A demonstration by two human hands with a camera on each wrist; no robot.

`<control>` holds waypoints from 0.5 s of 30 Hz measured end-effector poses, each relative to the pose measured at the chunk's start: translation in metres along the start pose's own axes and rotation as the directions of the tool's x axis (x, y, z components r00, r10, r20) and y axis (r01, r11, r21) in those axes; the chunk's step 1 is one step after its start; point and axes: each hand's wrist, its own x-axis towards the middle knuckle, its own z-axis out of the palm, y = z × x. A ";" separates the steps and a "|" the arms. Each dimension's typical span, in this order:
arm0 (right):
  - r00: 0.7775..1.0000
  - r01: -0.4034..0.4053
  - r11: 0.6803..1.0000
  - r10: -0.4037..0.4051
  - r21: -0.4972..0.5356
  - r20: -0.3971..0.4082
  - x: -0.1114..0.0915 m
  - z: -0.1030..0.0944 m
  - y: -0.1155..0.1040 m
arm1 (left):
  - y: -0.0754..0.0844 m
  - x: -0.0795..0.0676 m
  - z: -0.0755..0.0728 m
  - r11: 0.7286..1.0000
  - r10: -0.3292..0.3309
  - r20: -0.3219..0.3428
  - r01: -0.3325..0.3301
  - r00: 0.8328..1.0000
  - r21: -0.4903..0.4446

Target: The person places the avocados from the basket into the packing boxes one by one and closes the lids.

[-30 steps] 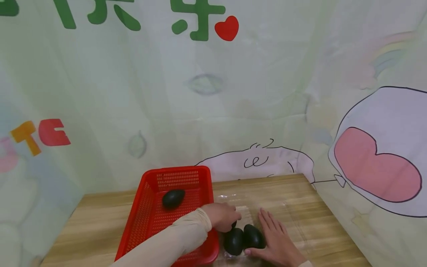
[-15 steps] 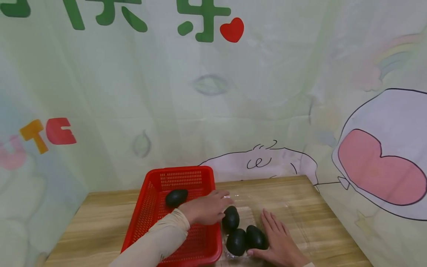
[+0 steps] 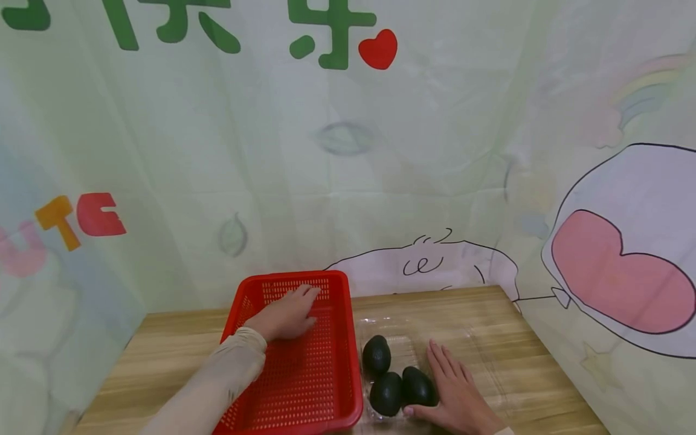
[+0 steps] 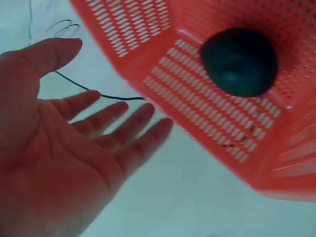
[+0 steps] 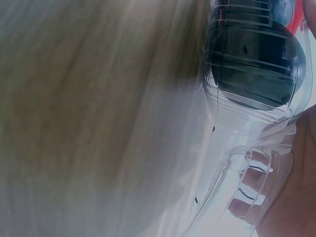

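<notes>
A red plastic basket (image 3: 304,380), rectangular and pierced all over with rows of small slots, stands on a pale brown, wood-grained table (image 3: 179,338). The person's left hand (image 3: 288,315), below a gathered cream cloth sleeve (image 3: 217,386), hovers over its far end in the head view; its grip is spread, fingers nearly straight and thumb apart. A smooth, dark green, egg-shaped fruit (image 4: 239,61) sits inside the basket near a slotted wall, apart from the fingers in the left wrist view; in the head view that hand covers it.

Just to the right of the basket is a thin, clear, glossy plastic container (image 3: 402,347), finely ribbed in the right wrist view. It holds three more dark egg-shaped fruits: a far one (image 3: 377,355) standing lengthwise, a rounder near one (image 3: 386,394), and a tilted one (image 3: 418,386) beside the thumb of the right hand (image 3: 459,399). That grip is flat, its fingers straight over the transparent plastic; whether the thumb touches the fruit cannot be told. Behind hangs a pale green, softly creased printed sheet (image 3: 272,181) with a flat red heart (image 3: 377,49)
</notes>
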 end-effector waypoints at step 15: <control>0.999 0.040 0.999 -0.040 0.012 -0.036 -0.001 -0.002 -0.001 | -0.036 0.015 0.029 0.977 -0.209 0.090 0.206 0.974 0.048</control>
